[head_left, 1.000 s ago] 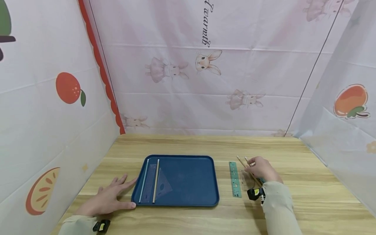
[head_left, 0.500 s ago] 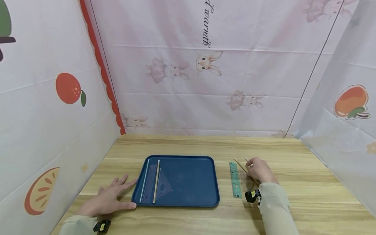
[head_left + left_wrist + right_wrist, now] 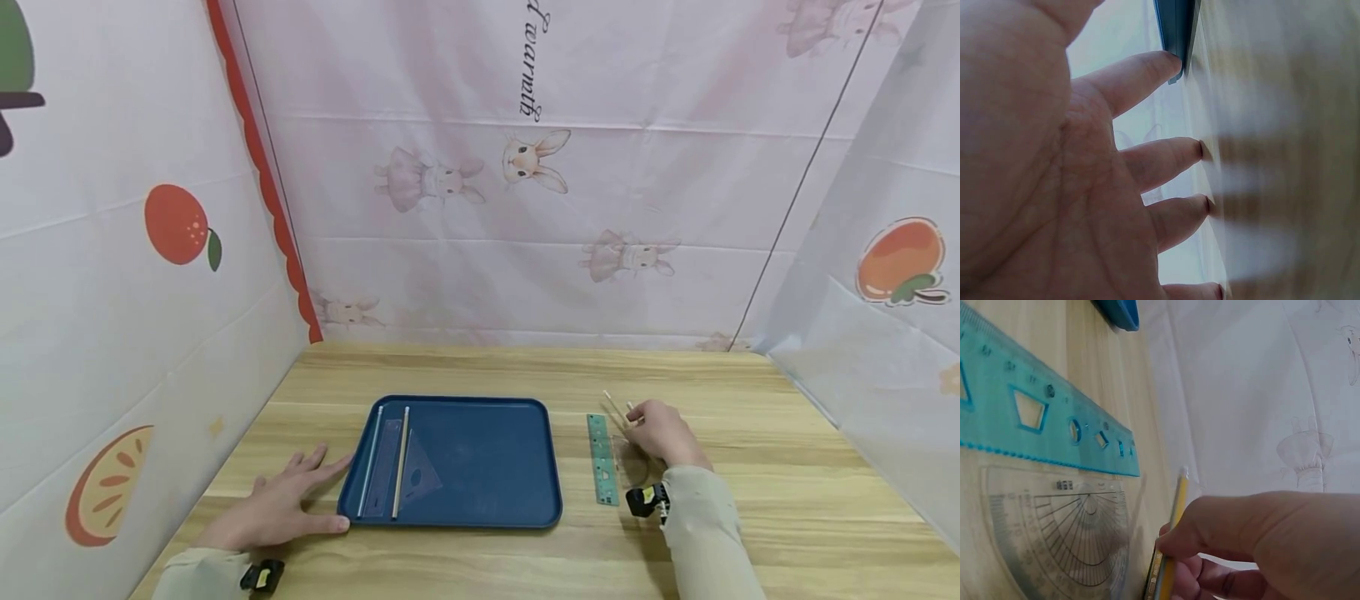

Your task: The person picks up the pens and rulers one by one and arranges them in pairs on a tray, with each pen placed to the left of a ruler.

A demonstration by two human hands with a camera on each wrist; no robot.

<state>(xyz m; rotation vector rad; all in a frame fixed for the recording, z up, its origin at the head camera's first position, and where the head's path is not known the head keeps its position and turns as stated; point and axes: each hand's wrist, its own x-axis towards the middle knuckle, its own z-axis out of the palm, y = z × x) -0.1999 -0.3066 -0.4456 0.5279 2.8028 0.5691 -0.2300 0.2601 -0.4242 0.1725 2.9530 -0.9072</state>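
Observation:
My right hand (image 3: pixel 663 433) pinches a yellow pencil (image 3: pixel 1180 499) between thumb and fingers, its white-tipped end sticking out past the thumb. A second pale end shows close to that hand in the head view; the rest of it is hidden. Beside the hand lie a clear protractor (image 3: pixel 1063 531) and a teal ruler (image 3: pixel 602 458) with cut-out shapes. My left hand (image 3: pixel 277 504) is spread on the table, thumb and index finger touching the left side of the blue tray (image 3: pixel 495 467). In the tray lie a blue pencil (image 3: pixel 370 462), a clear ruler (image 3: pixel 382 467), a yellow pencil (image 3: pixel 401 462) and a clear set square (image 3: pixel 420 479).
The wooden table (image 3: pixel 480 562) is enclosed by printed cloth walls, with the back cloth (image 3: pixel 480 292) rising at its far edge. Wrist cameras sit on both wrists, the right camera (image 3: pixel 647 500) just above the table near the protractor.
The pencil in my right hand has swung, its white-tipped end first going left, then back right and higher. That hand has shifted slightly left. The left hand and tray stay put.

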